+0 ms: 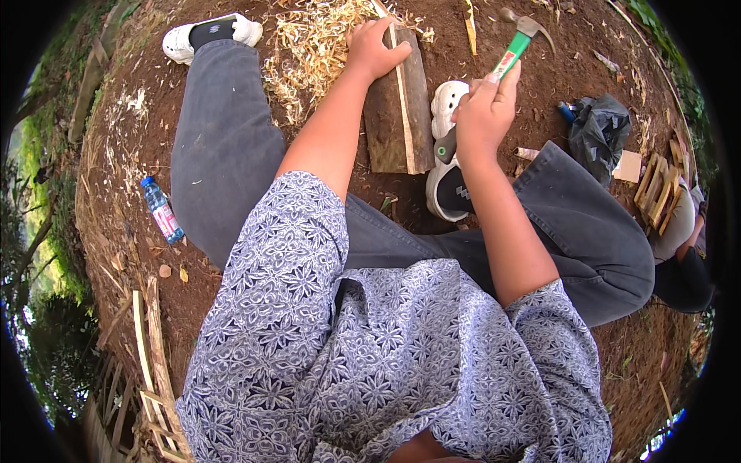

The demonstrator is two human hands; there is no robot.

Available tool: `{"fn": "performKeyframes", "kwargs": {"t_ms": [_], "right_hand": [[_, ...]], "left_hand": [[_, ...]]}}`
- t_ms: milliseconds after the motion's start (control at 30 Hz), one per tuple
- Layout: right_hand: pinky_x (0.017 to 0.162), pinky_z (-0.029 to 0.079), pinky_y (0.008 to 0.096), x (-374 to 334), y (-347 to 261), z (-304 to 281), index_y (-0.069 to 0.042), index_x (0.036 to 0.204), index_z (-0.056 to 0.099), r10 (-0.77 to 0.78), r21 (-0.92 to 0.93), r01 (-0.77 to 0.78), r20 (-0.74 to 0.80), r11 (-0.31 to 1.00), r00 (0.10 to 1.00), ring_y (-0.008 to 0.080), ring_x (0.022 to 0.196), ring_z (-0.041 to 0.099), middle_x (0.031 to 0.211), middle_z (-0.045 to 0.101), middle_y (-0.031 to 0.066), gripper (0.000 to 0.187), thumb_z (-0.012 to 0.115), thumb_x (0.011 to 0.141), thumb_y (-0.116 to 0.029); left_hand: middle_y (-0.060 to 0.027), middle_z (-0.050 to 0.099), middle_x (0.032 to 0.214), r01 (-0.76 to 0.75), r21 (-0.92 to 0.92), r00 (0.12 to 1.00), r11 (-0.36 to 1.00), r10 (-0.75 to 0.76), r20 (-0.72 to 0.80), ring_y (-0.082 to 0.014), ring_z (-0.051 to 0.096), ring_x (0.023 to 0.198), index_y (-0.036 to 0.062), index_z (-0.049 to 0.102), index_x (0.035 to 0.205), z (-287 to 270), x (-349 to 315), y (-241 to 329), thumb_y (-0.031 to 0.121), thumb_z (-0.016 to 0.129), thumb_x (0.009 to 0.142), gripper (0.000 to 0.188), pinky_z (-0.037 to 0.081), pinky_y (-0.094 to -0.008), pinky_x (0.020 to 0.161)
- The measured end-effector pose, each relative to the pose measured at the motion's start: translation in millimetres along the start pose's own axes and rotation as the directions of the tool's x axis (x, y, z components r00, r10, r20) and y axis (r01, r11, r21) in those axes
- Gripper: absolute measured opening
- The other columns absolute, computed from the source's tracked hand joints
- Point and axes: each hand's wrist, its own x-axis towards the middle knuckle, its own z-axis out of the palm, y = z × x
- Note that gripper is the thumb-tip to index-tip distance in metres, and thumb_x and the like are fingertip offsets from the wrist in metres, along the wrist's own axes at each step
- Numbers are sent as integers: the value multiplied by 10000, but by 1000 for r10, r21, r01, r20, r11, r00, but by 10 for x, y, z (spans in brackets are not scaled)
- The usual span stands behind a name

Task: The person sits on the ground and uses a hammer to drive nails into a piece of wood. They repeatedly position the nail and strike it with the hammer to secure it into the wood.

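Note:
A thick, dark wooden block (pixel 378 131) lies on the ground between my legs, with a thin pale wooden strip (pixel 406 116) running lengthwise along it. Near the block's far end, my left hand (pixel 374 52) grips the strip, its thumb across the wood. My right hand (pixel 488 112) is closed round the green handle of a claw hammer (pixel 512 58), raised to the right of the block with its metal head pointing away from me. The palm side of my left hand is hidden.
Curled wood shavings (pixel 312 54) are heaped left of the block. A plastic bottle (pixel 163 210) lies at left, above some long wood strips (pixel 154 347). On the right are a black plastic bag (pixel 599 131), stacked wood pieces (pixel 656 189) and another person (pixel 683 247) at the edge.

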Motion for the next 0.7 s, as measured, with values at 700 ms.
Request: {"fn": "performKeyframes", "kwargs": {"t_ms": [700], "right_hand": [[569,497,318,59,40,-1,-61,1646,221,54,56,-51,-51,997,997,134,616,568,883,636,99,609,428,1079,-139]], "left_hand": [[-124,689,1128,-17,18,998,1000,18,-54,-362,588,1154,175,664,1259,-51,-24,33,466,728,772,571,396,-506,1052]]}}
